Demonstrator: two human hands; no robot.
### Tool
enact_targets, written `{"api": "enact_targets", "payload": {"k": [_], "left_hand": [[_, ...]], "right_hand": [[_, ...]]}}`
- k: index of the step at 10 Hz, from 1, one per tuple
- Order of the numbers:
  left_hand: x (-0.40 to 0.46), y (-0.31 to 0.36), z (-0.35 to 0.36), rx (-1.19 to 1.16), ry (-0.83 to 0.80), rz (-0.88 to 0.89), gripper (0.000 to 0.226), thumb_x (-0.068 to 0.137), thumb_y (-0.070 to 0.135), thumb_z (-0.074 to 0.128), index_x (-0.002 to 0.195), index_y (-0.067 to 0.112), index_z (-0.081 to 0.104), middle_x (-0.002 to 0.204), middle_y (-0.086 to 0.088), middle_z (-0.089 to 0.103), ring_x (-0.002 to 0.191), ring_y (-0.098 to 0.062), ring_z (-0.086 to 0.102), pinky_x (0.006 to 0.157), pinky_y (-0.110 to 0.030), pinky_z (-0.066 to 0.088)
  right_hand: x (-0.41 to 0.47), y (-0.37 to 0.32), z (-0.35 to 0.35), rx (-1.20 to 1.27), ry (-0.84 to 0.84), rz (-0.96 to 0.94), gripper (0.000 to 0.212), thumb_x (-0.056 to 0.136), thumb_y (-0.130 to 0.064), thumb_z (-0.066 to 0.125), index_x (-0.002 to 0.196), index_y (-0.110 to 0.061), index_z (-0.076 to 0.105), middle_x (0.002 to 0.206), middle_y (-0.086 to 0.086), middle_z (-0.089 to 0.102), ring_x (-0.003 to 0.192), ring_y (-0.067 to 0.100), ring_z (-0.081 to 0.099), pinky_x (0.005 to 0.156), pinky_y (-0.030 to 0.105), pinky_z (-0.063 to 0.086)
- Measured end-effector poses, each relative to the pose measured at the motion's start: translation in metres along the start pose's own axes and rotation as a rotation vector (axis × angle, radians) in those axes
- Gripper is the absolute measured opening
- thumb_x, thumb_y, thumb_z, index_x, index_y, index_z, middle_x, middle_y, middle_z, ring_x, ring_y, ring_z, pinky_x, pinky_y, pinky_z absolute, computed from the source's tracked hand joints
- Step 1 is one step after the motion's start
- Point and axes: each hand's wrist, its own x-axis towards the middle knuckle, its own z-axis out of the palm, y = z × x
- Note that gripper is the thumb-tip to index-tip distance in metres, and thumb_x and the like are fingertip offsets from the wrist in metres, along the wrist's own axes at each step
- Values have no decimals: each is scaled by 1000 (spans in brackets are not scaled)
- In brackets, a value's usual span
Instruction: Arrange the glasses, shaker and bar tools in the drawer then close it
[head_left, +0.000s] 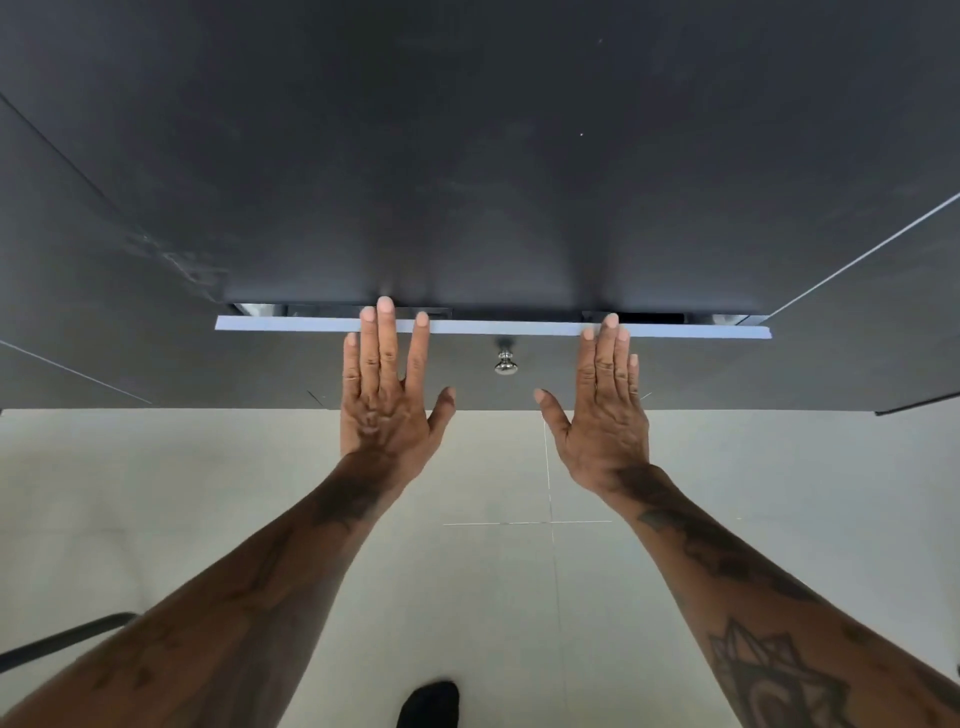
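Both hands lay flat and spread against the drawer front (519, 379), gripping nothing: the left hand (384, 395) and right hand (605, 415) sat either side of the metal knob (506, 362). Only a thin gap remained under the dark countertop (467, 156), its contents barely visible. Even pressure from both palms would likely seat it squarely without rattling the glassware.

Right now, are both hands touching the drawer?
Touching. The head view shows the left hand and right hand pressed flat against the drawer front, either side of the knob.
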Motion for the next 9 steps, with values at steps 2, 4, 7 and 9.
{"api": "enact_targets", "payload": {"k": [2, 4, 7, 9], "left_hand": [[12, 42, 1, -140, -47, -263, 89, 94, 60, 30, 154, 13, -15, 161, -23, -20, 150, -39, -16, 123, -50, 4], [18, 45, 0, -198, -62, -296, 89, 94, 62, 31, 154, 14, -15, 160, -26, -20, 148, -43, -17, 123, -52, 1], [19, 41, -22, -195, -273, -303, 90, 95, 64, 27, 152, 16, -23, 157, -23, -31, 147, -40, -24, 122, -54, -3], [6, 31, -72, -159, -270, -111, 82, 98, 59, 24, 155, 11, -11, 164, -17, -16, 151, -33, -16, 123, -50, -1]], "right_hand": [[17, -27, 10, 72, -10, 170, 89, 95, -55, 36, 153, -6, -10, 161, 17, -18, 150, 31, -13, 123, 42, 3], [31, -52, 17, 77, -48, 347, 96, 90, -62, 38, 152, -9, -12, 160, 18, -23, 149, 35, -13, 121, 52, 6], [36, -19, -18, 35, -389, 335, 89, 93, -54, 41, 147, -32, -26, 157, 22, -27, 149, 38, -11, 117, 58, 10], [21, -18, -84, -17, -374, 151, 71, 97, -54, 30, 154, -29, -6, 163, 13, -13, 150, 33, -5, 120, 53, 8]]}}
